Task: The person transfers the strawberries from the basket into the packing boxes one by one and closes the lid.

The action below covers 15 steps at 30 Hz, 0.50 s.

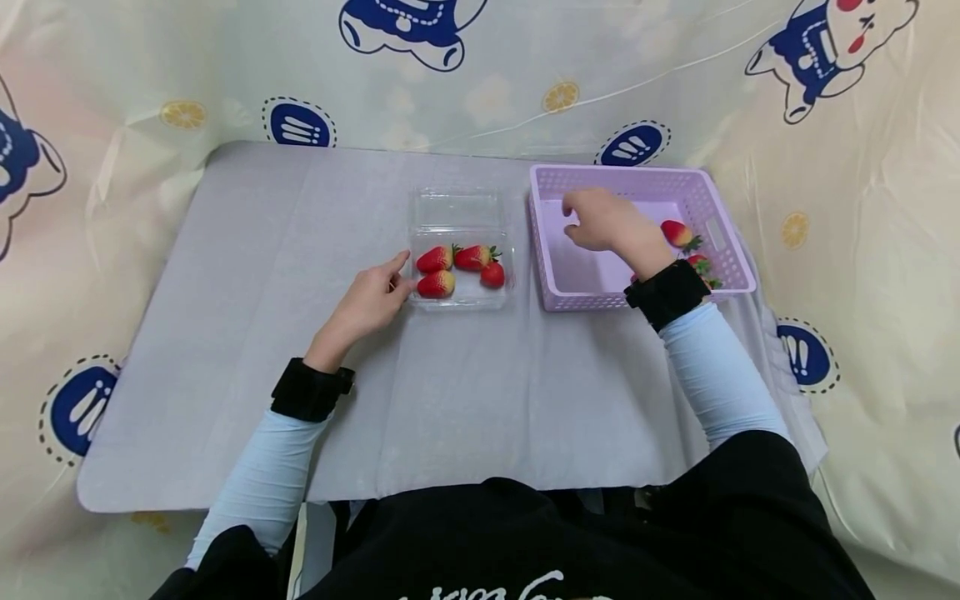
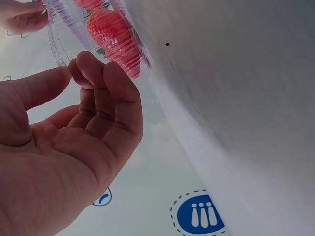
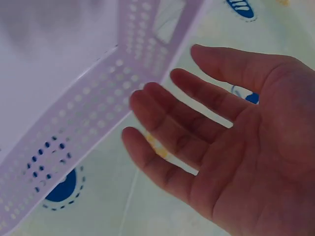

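Observation:
A clear plastic clamshell box lies with its lid folded back, and several strawberries sit in its near half. Beside its left edge is my left hand, fingers loosely bent. In the left wrist view the thumb tip touches the box rim, with strawberries showing through the plastic. My right hand is over the purple basket and holds nothing. Its fingers are spread and slightly bent. Several strawberries lie in the basket's right part, partly hidden by the right wrist.
Grey cloth covers the table. The basket, with perforated walls, stands at the right, a short gap from the box. A patterned plastic sheet hangs behind and around the table. A black band is strapped on each wrist.

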Each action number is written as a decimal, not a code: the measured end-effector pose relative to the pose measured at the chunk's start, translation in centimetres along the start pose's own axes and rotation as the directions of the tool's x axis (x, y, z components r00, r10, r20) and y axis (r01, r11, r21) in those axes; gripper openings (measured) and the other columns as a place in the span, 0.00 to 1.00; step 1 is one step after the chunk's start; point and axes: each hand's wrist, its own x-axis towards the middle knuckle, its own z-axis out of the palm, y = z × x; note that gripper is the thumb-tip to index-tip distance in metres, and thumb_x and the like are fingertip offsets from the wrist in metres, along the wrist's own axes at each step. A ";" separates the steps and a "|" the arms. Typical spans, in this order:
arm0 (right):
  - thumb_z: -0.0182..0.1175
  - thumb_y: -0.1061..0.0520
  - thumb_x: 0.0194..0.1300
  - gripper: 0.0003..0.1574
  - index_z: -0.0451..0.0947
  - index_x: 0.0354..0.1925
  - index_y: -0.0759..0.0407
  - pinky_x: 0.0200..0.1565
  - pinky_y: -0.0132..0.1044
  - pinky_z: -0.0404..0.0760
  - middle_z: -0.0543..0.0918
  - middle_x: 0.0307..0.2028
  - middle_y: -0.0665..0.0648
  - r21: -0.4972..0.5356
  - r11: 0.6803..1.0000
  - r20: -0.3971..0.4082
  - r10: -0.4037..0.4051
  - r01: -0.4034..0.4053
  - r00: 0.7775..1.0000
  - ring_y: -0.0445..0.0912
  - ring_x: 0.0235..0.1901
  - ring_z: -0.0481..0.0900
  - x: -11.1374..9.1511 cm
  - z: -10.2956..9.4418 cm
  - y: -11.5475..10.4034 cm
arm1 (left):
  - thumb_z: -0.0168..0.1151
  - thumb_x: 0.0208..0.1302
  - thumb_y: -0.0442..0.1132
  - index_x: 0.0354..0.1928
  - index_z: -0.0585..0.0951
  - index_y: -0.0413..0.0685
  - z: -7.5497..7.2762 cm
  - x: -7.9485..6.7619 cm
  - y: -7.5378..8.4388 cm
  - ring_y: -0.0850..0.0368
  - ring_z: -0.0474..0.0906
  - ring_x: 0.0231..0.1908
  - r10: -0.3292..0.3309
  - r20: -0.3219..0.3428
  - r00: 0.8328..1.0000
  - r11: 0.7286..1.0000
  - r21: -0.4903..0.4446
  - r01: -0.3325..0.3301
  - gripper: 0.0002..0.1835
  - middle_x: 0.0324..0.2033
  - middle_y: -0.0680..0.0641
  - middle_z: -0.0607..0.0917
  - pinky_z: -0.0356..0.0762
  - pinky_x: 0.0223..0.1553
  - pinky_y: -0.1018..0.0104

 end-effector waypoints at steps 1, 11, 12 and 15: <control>0.59 0.58 0.76 0.23 0.74 0.63 0.69 0.62 0.59 0.75 0.78 0.59 0.71 0.004 1.000 0.034 0.031 -0.031 0.999 0.63 0.54 0.75 0.0 -0.1 0.6 | 0.56 0.81 0.37 0.81 0.60 0.36 0.0 0.0 0.0 0.49 0.68 0.26 -0.001 0.001 1.000 1.000 -0.001 0.001 0.33 0.30 0.42 0.74 0.69 0.28 0.62; 0.59 0.56 0.76 0.30 0.71 0.66 0.75 0.63 0.61 0.73 0.76 0.60 0.74 0.017 0.975 0.182 0.214 -0.220 0.960 0.65 0.56 0.73 -0.8 -0.9 4.9 | 0.55 0.82 0.38 0.82 0.58 0.39 -0.1 -0.1 0.1 0.48 0.70 0.29 -0.020 0.015 1.000 1.000 -0.023 0.020 0.34 0.30 0.42 0.75 0.71 0.30 0.62; 0.59 0.56 0.76 0.30 0.71 0.66 0.75 0.63 0.61 0.73 0.76 0.60 0.74 0.018 0.971 0.185 0.232 -0.240 0.955 0.65 0.55 0.74 -0.9 -1.1 5.3 | 0.55 0.82 0.38 0.82 0.58 0.39 -0.1 -0.1 0.2 0.48 0.70 0.29 -0.020 0.016 1.000 1.000 -0.023 0.020 0.34 0.31 0.42 0.75 0.71 0.30 0.62; 0.60 0.56 0.76 0.29 0.72 0.65 0.74 0.61 0.62 0.74 0.77 0.57 0.73 0.026 0.956 0.184 0.282 -0.292 0.942 0.66 0.53 0.74 -1.3 -1.4 6.3 | 0.55 0.82 0.38 0.82 0.58 0.40 0.0 0.0 0.2 0.48 0.70 0.29 -0.025 0.018 1.000 0.999 -0.026 0.025 0.34 0.31 0.42 0.75 0.71 0.30 0.62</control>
